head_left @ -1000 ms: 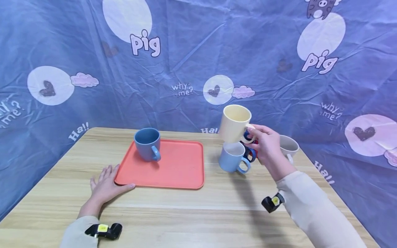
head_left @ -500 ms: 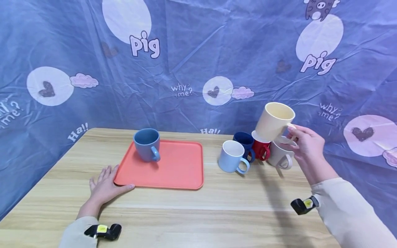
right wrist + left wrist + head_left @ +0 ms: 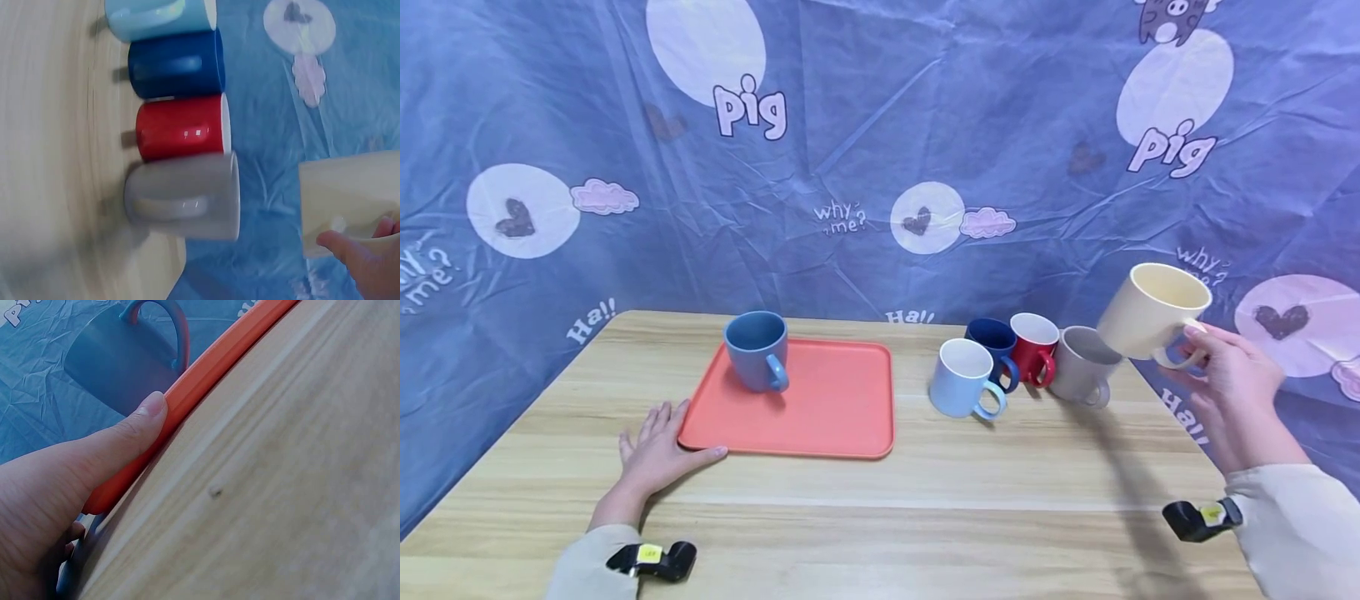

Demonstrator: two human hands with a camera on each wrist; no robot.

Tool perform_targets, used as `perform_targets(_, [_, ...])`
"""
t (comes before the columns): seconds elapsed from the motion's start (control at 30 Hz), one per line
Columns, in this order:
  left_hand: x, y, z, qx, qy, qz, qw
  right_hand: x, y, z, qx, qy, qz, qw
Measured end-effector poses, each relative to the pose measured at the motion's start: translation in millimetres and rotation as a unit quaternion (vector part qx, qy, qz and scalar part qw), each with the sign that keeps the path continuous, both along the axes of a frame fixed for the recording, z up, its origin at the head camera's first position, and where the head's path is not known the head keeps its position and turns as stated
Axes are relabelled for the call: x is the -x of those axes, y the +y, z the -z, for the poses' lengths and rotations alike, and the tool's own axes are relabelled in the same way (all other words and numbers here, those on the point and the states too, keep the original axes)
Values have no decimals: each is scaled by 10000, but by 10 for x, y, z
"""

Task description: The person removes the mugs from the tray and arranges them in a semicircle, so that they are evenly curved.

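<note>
My right hand (image 3: 1240, 392) pinches the handle of a cream mug (image 3: 1142, 312), held tilted in the air at the far right, above the table's right edge. Just left of it stands a grey mug (image 3: 1078, 367). My left hand (image 3: 658, 450) lies at the near left corner of a coral red tray (image 3: 827, 400), fingers spread. In the left wrist view its thumb (image 3: 131, 434) rests along the tray's rim. A teal blue mug (image 3: 756, 350) stands on the tray's left part, handle toward the near right.
Left of the grey mug stand a red mug (image 3: 1030, 350), a dark blue mug (image 3: 992, 337) and a light blue mug (image 3: 958, 383), close together in a row. A patterned blue cloth (image 3: 850, 125) hangs behind the wooden table (image 3: 880, 533).
My right hand has carried the cream mug rightward, from above the light blue mug past the red and grey ones. My left hand and the tray have stayed put.
</note>
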State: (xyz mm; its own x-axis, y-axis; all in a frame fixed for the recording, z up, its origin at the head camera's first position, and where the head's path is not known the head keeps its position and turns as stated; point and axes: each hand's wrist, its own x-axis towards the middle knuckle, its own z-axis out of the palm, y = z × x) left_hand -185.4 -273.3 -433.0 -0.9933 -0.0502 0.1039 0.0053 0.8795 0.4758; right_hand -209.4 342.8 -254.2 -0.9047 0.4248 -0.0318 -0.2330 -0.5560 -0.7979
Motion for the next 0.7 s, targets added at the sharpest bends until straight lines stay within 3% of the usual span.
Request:
perform_targets(0.3, [-3, 6, -8, -20, -35, 10, 10000, -70, 256, 181, 121, -475, 1062, 9931])
perform_targets(0.43, [-8, 11, -11, -6, -38, 10, 10000, -116, 322, 314, 123, -581, 1240, 9905])
perform_targets(0.53, [-15, 13, -11, -10, -35, 16, 10000, -49, 531, 549, 146, -690, 1242, 9897])
perform_targets(0.7, [-16, 13, -4, 12, -20, 18, 10000, 263, 1165, 1229, -127, -703, 1209, 9901])
